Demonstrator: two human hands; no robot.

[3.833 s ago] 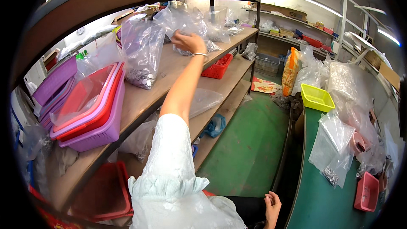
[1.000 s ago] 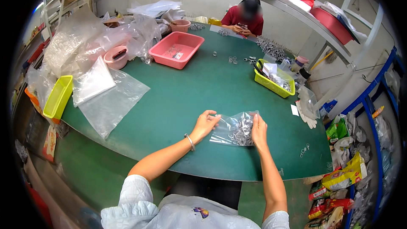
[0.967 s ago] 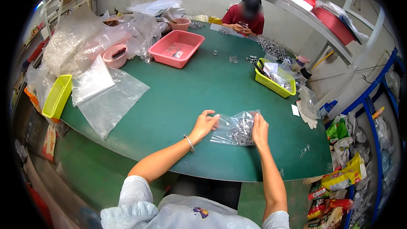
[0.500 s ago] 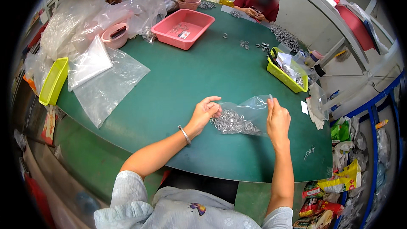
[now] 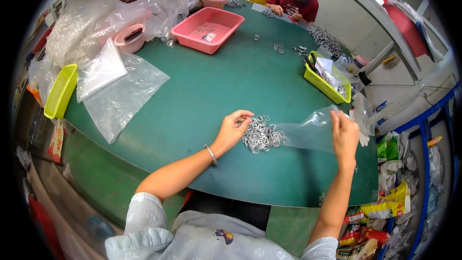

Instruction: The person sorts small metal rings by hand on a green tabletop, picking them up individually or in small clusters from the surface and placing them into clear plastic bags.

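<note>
A heap of small silver metal rings point(image 5: 262, 135) lies on the green table in front of me. My left hand point(image 5: 235, 129) rests against the heap's left side, its fingers bent and apart, with no object visible in it. A clear plastic bag point(image 5: 308, 132) stretches from the right part of the heap up to my right hand point(image 5: 345, 135), which grips it by its far end. The bag's other end reaches the rings at the heap's right edge.
A pink tray point(image 5: 208, 29) with a few rings stands at the back. Yellow-green baskets point(image 5: 327, 84) sit at right and left. Plastic bags point(image 5: 127, 94) lie at left. Across the table a person point(image 5: 296, 2) handles things near more rings.
My right hand has moved to the right, drawing the bag off the rings, which now lie bare on the table. My left hand has hardly moved. The person opposite has spread their hands apart.
</note>
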